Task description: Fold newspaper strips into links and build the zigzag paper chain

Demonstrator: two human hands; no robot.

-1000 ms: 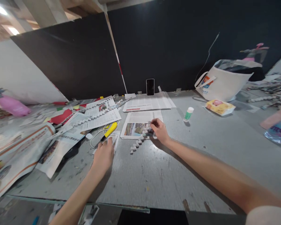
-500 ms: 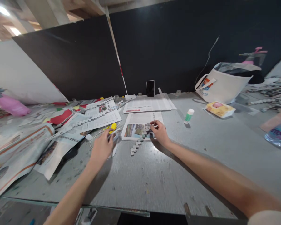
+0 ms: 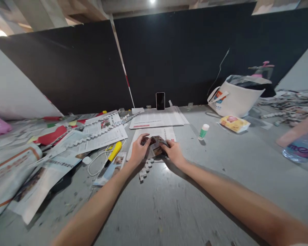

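Just before phone (image 3: pixel 160 100), on newspaper (image 3: pixel 154 131): left hand (image 3: pixel 138 153) and right hand (image 3: pixel 173 152) pinch folded paper piece (image 3: pixel 155 144) from both sides, fingers closed on edges. Paper looks light, limp, tearable; grip near creases. Folded chain (image 3: pixel 144 169) trails toward viewer.

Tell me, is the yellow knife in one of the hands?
No, the yellow knife lies on the table, left of both hands holding a folded paper piece.
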